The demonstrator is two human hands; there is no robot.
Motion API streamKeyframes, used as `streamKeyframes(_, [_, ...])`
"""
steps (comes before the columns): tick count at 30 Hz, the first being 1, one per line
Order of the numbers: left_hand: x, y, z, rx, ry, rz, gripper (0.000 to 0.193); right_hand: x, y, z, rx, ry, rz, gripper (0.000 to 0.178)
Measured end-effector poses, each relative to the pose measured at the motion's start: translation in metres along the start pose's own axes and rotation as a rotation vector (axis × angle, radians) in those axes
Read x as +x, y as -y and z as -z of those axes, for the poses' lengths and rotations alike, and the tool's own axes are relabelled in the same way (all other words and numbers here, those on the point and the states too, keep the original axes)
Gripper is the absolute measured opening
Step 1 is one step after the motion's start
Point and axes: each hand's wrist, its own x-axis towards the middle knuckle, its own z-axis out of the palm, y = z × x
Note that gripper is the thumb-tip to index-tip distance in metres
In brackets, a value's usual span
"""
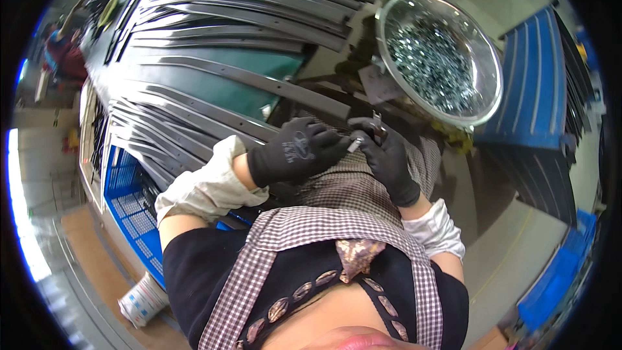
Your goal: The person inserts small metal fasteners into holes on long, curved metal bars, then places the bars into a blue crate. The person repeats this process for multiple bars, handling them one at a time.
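Just below the steel bowl (483, 100) of screws, the left hand (295, 150) and the right hand (389, 159) (both in black gloves) pinch together one small metal part (356, 144).

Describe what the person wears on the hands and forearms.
Both the left hand and the right hand wear snug black gloves; the left glove bears a faint pale marking. Loose off-white sleeve covers wrap both forearms, gathered at the wrists.

Green-topped workbench (259, 84) with dark metal strips (246, 23), screw-filled bowl (440, 58).
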Motion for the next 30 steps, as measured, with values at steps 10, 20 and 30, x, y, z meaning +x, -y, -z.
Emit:
streamKeyframes(10, [-0.008, -0.002, -0.008, 0.058, 0.035, 0.079, 0.043, -0.007, 0.008, 0.004, 0.094, 0.088, -0.087, 0.029])
streamKeyframes(20, [-0.008, 0.02, -0.007, 0.124, 0.273, 0.02, 0.053, 0.003, 0.004, 0.02, -0.152, 0.256, -0.268, 0.038])
streamKeyframes(30, [-0.019, 0.092, -0.023, -0.331, 0.125, 0.318, 0.048, 0.032, -0.028, 0.03, -0.842, 0.086, 0.365, 0.036])
